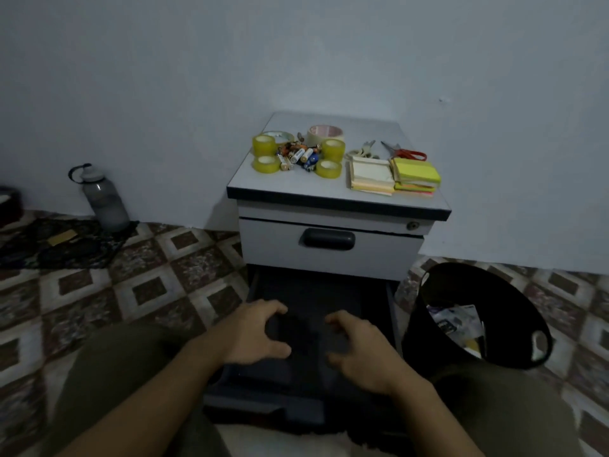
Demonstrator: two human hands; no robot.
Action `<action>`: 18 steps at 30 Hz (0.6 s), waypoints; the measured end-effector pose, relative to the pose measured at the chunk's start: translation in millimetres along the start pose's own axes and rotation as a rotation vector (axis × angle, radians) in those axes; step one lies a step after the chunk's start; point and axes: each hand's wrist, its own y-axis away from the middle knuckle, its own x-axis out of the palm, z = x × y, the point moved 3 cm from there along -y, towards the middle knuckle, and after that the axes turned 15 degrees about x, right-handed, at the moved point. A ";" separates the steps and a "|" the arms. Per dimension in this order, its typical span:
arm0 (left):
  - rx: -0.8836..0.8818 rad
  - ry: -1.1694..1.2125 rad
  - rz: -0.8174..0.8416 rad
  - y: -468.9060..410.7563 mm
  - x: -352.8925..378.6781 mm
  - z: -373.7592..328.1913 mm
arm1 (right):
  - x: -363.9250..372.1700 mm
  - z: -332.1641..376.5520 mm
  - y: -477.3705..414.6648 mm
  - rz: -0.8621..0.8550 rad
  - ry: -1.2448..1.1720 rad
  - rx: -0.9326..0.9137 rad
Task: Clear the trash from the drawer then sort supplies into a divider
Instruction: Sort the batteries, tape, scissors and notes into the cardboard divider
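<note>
A grey water bottle (104, 201) stands on the patterned tile floor (164, 275) at the far left, against the pale wall, with a dark cloth (66, 245) spread just beside it.

At centre we see a small grey cabinet (250, 245). The supplies lie on its top (290, 184), not in any drawer. From the left come yellowish tape rolls (264, 145), a heap of batteries (298, 155) among them, and a wide cream tape roll (326, 133) at the far edge. Next are red-handled scissors (407, 153), with a pale note pad (370, 174) and a yellow note pad (417, 173) near them at the front right corner.

Under the top, the upper drawer (379, 255) is closed, its dark handle (329, 239) in the middle. The lower drawer (316, 288) is pulled out toward the person kneeling before it, and its inside is too dark for us to make out what it holds.

Both hands hover over that open drawer. The left hand (255, 334) has bent fingers and its thumb set apart, like a claw. The right hand (362, 351) mirrors it, fingers curled downward. Something dark sits between them, but we cannot tell whether either hand grips it.

To the right, a black bin (428, 341) stands on the floor just beside the cabinet, with paper and wrapper trash (456, 319) lying inside.
</note>
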 end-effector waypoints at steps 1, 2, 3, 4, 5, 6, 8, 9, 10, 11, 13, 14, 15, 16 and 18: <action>-0.014 0.006 0.048 3.0 10.5 4.6 | 10.4 -6.3 1.4 0.055 0.044 0.022; -0.024 0.008 0.088 5.8 19.0 8.3 | 19.0 -12.2 3.0 0.105 0.082 0.045; -0.031 -0.001 0.120 8.4 25.2 10.5 | 25.6 -17.7 4.1 0.144 0.109 0.066; -0.036 -0.017 0.145 10.5 30.0 11.5 | 31.0 -23.5 4.5 0.174 0.130 0.088; -0.040 -0.037 0.163 12.2 34.3 12.5 | 35.4 -28.9 5.0 0.196 0.151 0.104; -0.038 -0.058 0.174 13.5 38.0 13.1 | 38.6 -33.2 5.9 0.218 0.180 0.119; -0.035 -0.099 0.195 16.3 45.3 16.6 | 44.9 -39.6 8.8 0.265 0.252 0.142; -0.035 -0.109 0.206 17.4 48.8 18.7 | 48.1 -42.3 9.8 0.284 0.282 0.155; -0.034 -0.111 0.219 18.5 52.0 20.9 | 50.8 -44.6 10.9 0.294 0.304 0.170; -0.030 -0.112 0.230 19.0 54.2 22.1 | 53.2 -46.9 10.8 0.293 0.319 0.181; -0.014 -0.124 0.259 19.6 57.1 21.3 | 56.2 -51.4 10.5 0.286 0.344 0.201; -0.004 -0.131 0.280 19.5 58.5 20.5 | 57.3 -53.6 9.8 0.283 0.359 0.210; 0.006 -0.134 0.303 19.4 60.2 20.0 | 57.9 -55.3 9.2 0.280 0.373 0.215; 0.015 -0.135 0.318 19.2 62.1 19.9 | 58.0 -56.8 8.8 0.277 0.382 0.222; 0.026 -0.139 0.302 18.4 64.4 22.8 | 57.4 -58.5 6.9 0.250 0.383 0.220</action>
